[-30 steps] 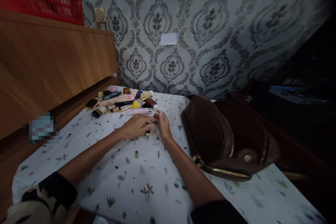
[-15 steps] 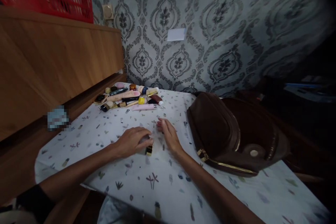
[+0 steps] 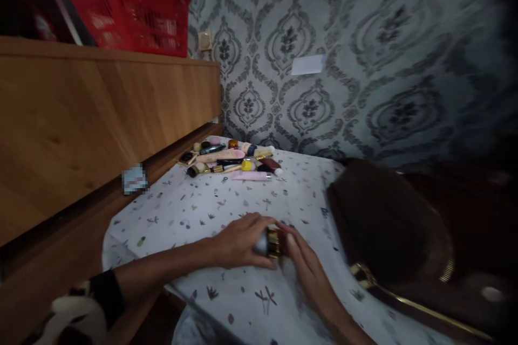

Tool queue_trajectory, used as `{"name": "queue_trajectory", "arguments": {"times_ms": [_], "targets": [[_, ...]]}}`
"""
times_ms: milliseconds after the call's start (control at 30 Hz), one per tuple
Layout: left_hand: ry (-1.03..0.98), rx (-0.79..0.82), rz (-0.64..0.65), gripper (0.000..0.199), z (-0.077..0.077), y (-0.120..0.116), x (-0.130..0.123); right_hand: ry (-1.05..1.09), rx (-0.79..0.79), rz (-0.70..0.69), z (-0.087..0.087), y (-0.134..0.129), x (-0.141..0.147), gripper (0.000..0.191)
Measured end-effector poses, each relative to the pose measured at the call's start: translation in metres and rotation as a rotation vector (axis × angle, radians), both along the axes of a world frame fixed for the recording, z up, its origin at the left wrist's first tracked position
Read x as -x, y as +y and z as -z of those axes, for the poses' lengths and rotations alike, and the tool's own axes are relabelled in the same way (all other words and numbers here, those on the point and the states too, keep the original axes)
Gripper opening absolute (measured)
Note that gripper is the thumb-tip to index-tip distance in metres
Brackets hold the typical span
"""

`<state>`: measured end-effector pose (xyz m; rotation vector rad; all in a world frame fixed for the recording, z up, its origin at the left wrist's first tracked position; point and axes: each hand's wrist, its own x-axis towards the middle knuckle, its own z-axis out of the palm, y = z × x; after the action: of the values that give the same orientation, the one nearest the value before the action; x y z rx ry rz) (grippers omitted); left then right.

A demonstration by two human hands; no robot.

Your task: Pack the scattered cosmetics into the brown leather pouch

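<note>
My left hand point(image 3: 243, 242) is closed round a small grey cosmetic bottle point(image 3: 262, 243), which lies sideways above the cloth. Its shiny gold end point(image 3: 274, 243) points to the right. My right hand point(image 3: 305, 259) curls round that gold end, with its fingertips meeting those of my left hand. Motion blurs the right fingers, and they hide the bottle's tip. Beyond both hands, a heap of makeup lies on the tablecloth, with a pink tube point(image 3: 251, 176), a yellow-capped item point(image 3: 246, 165) and several brushes and jars.
A dark brown bag point(image 3: 380, 226) with gold zips stands at the right of the patterned tablecloth point(image 3: 170, 221). Wooden furniture point(image 3: 109, 113) borders the left side, with a red basket point(image 3: 157, 24) on top. The patterned wall point(image 3: 259, 81) rises behind the table.
My right hand has moved from beside the bottle to its gold end, meeting my left hand. The bottle has been turned sideways and lifted. The view has swung to the left.
</note>
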<state>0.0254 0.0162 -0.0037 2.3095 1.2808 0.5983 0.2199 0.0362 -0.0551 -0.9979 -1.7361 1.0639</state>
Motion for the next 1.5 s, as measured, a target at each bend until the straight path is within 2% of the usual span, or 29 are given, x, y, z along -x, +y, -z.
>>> {"name": "queue_trajectory", "arguments": {"times_ms": [133,300,467,800,1000,1300,1500], "targets": [[0.025,-0.043,-0.075,0.092,0.010,0.022,-0.030,-0.054,-0.063,0.149,0.007,0.017,-0.006,0.059],[0.056,-0.170,0.016,0.089,0.021,0.035,-0.049,-0.225,-0.192,0.258,0.014,0.031,-0.019,0.055],[0.003,-0.176,0.086,0.095,0.029,0.037,-0.042,-0.284,-0.216,0.272,0.013,0.032,-0.022,0.062],[-0.032,-0.082,0.044,0.087,0.036,0.040,-0.042,-0.251,-0.095,0.260,0.003,0.036,-0.024,0.059],[-0.031,-0.058,0.036,0.090,0.036,0.040,-0.042,-0.212,-0.125,0.268,0.001,0.034,-0.024,0.055],[0.024,-0.094,0.048,0.092,0.031,0.039,-0.042,-0.219,-0.081,0.262,0.002,0.033,-0.025,0.058],[0.024,-0.092,0.033,0.090,0.034,0.039,-0.043,-0.198,-0.075,0.279,0.004,0.035,-0.025,0.056]]}}
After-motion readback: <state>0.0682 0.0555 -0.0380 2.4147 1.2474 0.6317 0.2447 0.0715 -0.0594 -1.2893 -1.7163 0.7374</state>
